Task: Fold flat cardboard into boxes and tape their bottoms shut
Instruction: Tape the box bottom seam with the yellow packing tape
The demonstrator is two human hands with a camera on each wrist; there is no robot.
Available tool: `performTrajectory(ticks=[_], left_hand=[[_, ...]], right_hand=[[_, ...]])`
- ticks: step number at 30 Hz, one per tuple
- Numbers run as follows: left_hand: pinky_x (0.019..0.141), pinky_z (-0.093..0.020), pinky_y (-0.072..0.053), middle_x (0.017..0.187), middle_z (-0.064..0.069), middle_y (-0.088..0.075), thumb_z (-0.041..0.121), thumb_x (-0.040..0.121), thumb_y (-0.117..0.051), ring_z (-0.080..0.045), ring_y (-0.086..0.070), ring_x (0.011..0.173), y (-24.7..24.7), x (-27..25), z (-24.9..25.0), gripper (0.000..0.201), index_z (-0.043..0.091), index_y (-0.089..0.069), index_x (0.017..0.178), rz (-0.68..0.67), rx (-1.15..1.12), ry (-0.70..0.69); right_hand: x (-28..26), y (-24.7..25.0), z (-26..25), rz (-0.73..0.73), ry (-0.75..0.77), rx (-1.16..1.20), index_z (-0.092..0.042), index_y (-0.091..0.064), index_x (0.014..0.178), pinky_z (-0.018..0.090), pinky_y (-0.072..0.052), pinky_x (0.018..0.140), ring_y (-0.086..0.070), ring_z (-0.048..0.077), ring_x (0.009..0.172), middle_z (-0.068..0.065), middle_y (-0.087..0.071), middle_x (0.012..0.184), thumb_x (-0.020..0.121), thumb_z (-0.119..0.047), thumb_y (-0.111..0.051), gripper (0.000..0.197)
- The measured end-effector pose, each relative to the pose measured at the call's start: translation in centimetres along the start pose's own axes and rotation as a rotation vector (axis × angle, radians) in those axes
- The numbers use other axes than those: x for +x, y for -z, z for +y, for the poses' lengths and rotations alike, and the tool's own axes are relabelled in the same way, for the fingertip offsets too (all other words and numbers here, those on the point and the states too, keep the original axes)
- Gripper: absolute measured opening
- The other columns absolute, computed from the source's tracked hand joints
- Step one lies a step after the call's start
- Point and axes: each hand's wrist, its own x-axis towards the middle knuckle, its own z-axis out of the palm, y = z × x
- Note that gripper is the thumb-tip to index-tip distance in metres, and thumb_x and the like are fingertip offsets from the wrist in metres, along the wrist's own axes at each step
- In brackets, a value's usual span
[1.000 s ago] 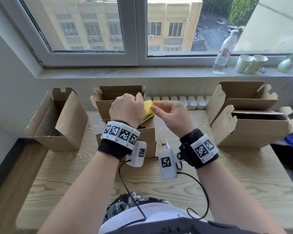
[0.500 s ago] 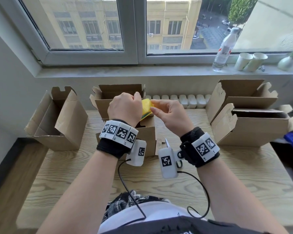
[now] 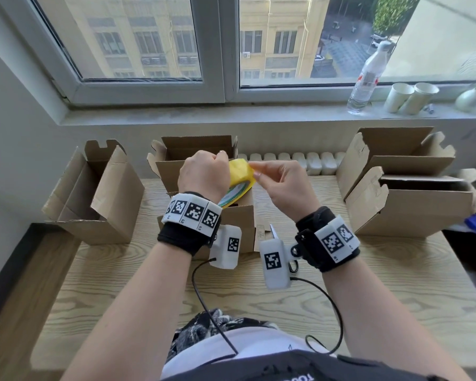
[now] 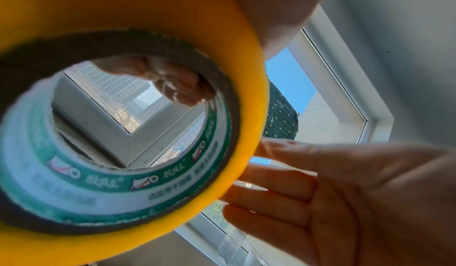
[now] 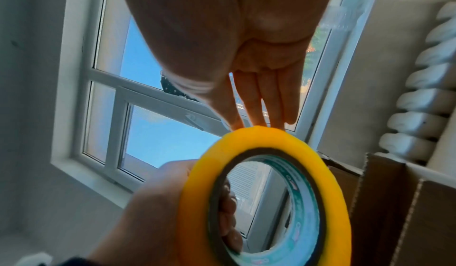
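Observation:
A yellow tape roll [image 3: 241, 174] with a green-printed core is held up above a folded cardboard box [image 3: 239, 218] on the table. My left hand [image 3: 204, 174] grips the roll, with fingers hooked through its core [image 4: 172, 83]. My right hand [image 3: 278, 182] is beside it on the right. Its fingers are straight, and their tips [image 5: 259, 122] touch the roll's outer yellow face [image 5: 259, 139]. No loose tape end shows. My hands hide most of the box's top.
Other open cardboard boxes stand at the left [image 3: 94, 193], behind the hands [image 3: 193, 149] and stacked at the right [image 3: 412, 204]. A scissors tip [image 3: 274, 233] shows by the middle box. A bottle [image 3: 367, 75] and paper cups [image 3: 407, 97] are on the sill.
Both hands stay in almost the same place. The roll has tilted a little, so more of its side shows, and the right fingertips have shifted along its outer face.

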Motion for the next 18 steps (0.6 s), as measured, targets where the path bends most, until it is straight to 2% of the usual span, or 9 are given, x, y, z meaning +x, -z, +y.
performTrajectory(ticks=[2, 5, 10, 13, 18], left_hand=[[0.069, -0.033, -0.031, 0.068, -0.005, -0.053, 0.034, 0.100, -0.039, -0.030, -0.052, 0.077, 0.22, 0.30, 0.04, 0.050, 0.012, -0.054, 0.058, -0.005, -0.005, -0.008], [0.069, -0.033, -0.035, 0.072, -0.008, -0.058, 0.036, 0.100, -0.039, -0.031, -0.056, 0.080, 0.25, 0.41, 0.01, 0.050, 0.014, -0.056, 0.058, -0.007, -0.004, -0.044], [0.070, -0.034, -0.042, 0.074, -0.008, -0.063, 0.038, 0.101, -0.039, -0.029, -0.058, 0.079, 0.18, 0.23, -0.33, 0.051, 0.019, -0.057, 0.057, -0.012, 0.021, -0.103], [0.071, -0.037, -0.046, 0.071, -0.009, -0.063, 0.039, 0.100, -0.039, -0.030, -0.060, 0.077, 0.23, 0.40, -0.52, 0.053, 0.015, -0.060, 0.057, 0.002, -0.013, -0.128], [0.068, -0.035, -0.045, 0.066, -0.006, -0.061, 0.037, 0.100, -0.041, -0.026, -0.059, 0.074, 0.40, 0.40, -0.44, 0.052, 0.007, -0.067, 0.067, -0.015, -0.030, -0.146]], right_hand=[[0.17, 0.07, -0.44, -0.002, -0.006, 0.004, -0.008, -0.074, 0.111, 0.026, -0.055, 0.088, -0.070, 0.008, 0.095, 0.002, -0.075, 0.102, 0.094, -0.016, -0.064, 0.021], [0.00, 0.06, -0.89, -0.010, 0.006, 0.013, -0.006, -0.073, 0.111, 0.028, -0.058, 0.084, -0.071, 0.007, 0.092, 0.002, -0.075, 0.099, 0.084, -0.027, -0.076, 0.034], [-0.04, 0.28, -0.64, -0.022, -0.041, 0.061, -0.004, -0.074, 0.107, 0.032, -0.059, 0.086, -0.072, 0.009, 0.090, 0.004, -0.076, 0.097, 0.077, -0.022, -0.083, 0.035], [-0.08, 0.27, -0.78, -0.009, -0.032, 0.086, -0.004, -0.074, 0.107, 0.032, -0.059, 0.086, -0.073, 0.009, 0.089, 0.006, -0.075, 0.096, 0.077, -0.018, -0.083, 0.034], [-0.27, 0.31, -0.97, 0.011, -0.021, 0.068, -0.005, -0.074, 0.106, 0.032, -0.059, 0.085, -0.073, 0.008, 0.089, 0.006, -0.076, 0.097, 0.077, -0.019, -0.083, 0.033]])
